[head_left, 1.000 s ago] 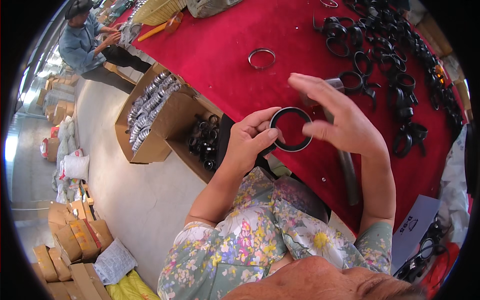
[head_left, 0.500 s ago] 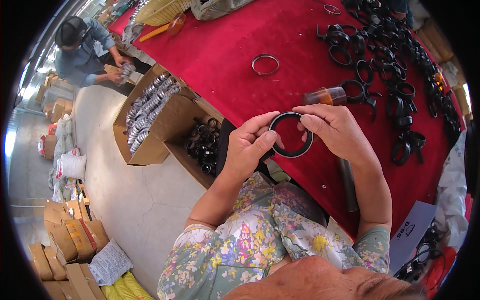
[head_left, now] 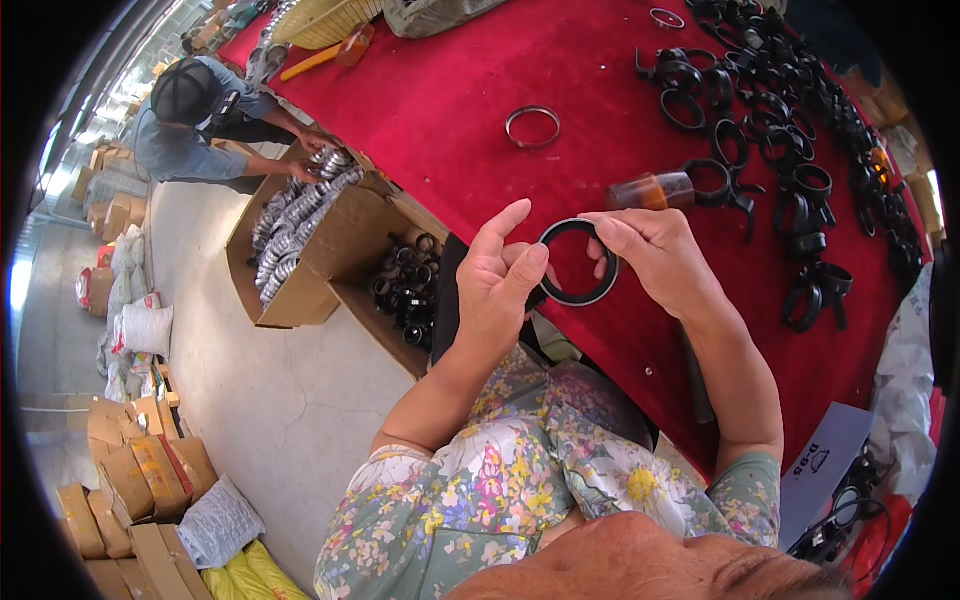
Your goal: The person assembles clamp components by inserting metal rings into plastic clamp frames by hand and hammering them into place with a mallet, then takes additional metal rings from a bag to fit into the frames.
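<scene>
A round black ring with a silvery rim (head_left: 578,298) is held over the near edge of the red-covered table. My right hand (head_left: 655,255) pinches its upper right side between thumb and fingers. Beside the ring's left edge is my left hand (head_left: 495,285), its index finger stretched upward and apart from the thumb. The thumb tip is at the ring's rim; I cannot tell whether it touches. A mallet with an amber head (head_left: 650,191) lies just beyond my right hand, its dark handle partly hidden under my forearm. Farther off, a thin silver ring (head_left: 532,127) rests on the cloth.
Many black ring clamps (head_left: 785,150) cover the table's right side. An orange-handled mallet (head_left: 330,52) and a yellow basket (head_left: 315,22) lie at the far left. Below the table's left edge stand cartons of silver rings (head_left: 300,225) and black rings (head_left: 408,285). A co-worker (head_left: 190,120) leans over the silver ones.
My left index finger has lifted off the ring and straightened. The ring has shifted slightly left and up in my right hand. The co-worker has moved to the carton, hands now at the silver rings.
</scene>
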Demonstrator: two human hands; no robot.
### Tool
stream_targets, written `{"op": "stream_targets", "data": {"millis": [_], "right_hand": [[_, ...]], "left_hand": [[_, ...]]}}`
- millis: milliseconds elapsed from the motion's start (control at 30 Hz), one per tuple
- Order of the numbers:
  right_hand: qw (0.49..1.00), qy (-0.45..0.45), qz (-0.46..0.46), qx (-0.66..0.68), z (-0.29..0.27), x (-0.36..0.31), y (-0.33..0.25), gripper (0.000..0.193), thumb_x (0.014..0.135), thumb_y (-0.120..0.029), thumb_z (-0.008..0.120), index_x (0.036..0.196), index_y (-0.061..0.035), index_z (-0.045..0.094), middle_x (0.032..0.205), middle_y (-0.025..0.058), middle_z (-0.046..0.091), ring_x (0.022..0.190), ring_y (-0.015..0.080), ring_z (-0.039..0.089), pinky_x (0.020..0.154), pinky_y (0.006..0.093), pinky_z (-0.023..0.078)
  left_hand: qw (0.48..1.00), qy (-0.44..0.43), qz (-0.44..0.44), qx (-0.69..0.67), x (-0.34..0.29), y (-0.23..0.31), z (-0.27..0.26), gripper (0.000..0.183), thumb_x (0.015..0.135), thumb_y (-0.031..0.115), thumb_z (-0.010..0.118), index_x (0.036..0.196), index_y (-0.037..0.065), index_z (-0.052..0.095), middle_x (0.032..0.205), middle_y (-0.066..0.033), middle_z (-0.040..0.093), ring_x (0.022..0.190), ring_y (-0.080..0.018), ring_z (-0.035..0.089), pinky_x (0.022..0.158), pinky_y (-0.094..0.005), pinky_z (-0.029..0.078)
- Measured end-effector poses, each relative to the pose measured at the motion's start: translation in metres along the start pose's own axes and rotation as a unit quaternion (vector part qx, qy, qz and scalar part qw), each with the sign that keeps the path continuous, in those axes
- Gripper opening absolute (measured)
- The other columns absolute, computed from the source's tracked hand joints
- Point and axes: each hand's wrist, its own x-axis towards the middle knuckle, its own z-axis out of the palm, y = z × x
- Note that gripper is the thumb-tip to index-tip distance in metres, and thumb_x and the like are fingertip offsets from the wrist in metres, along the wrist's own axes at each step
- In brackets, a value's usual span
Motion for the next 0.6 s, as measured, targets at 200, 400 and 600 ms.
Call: {"op": "stream_targets", "data": {"millis": [200, 400, 600], "right_hand": [[0.999, -0.024, 0.009, -0.024, 0.000, 0.003, 0.004, 0.034, 0.103, -0.022, 0.054, 0.114, 0.0056, 0.069, 0.081, 0.0030, 0.065, 0.071, 0.0100, 0.061, 0.065, 0.0256, 0.051], [0.964, 0.020, -0.145, -0.221, 0.009, -0.003, -0.002, 0.045, 0.089, -0.026, 0.072, 0.124, 0.0004, 0.063, 0.108, 0.0150, 0.067, 0.101, 0.0268, 0.064, 0.087, 0.0350, 0.051], [0.905, -0.044, -0.236, -0.351, 0.014, -0.014, -0.013, 0.079, 0.071, -0.021, 0.084, 0.139, -0.0036, 0.049, 0.138, 0.0185, 0.050, 0.122, 0.0371, 0.053, 0.102, 0.0442, 0.044]], "left_hand": [[0.998, 0.006, -0.039, 0.048, -0.001, 0.006, -0.003, 0.049, 0.099, 0.018, 0.063, 0.138, -0.006, 0.045, 0.081, -0.0019, 0.064, 0.070, -0.0039, 0.054, 0.059, -0.0184, 0.041], [0.994, 0.029, -0.025, 0.105, -0.003, -0.001, -0.004, 0.046, 0.099, 0.020, 0.063, 0.135, -0.005, 0.049, 0.079, 0.0001, 0.063, 0.070, -0.0025, 0.052, 0.058, -0.0179, 0.040], [0.994, -0.082, -0.050, 0.055, 0.000, 0.000, -0.017, 0.062, 0.097, 0.023, 0.065, 0.146, -0.001, 0.036, 0.089, -0.0008, 0.061, 0.069, -0.0038, 0.049, 0.058, -0.0194, 0.040]]}}
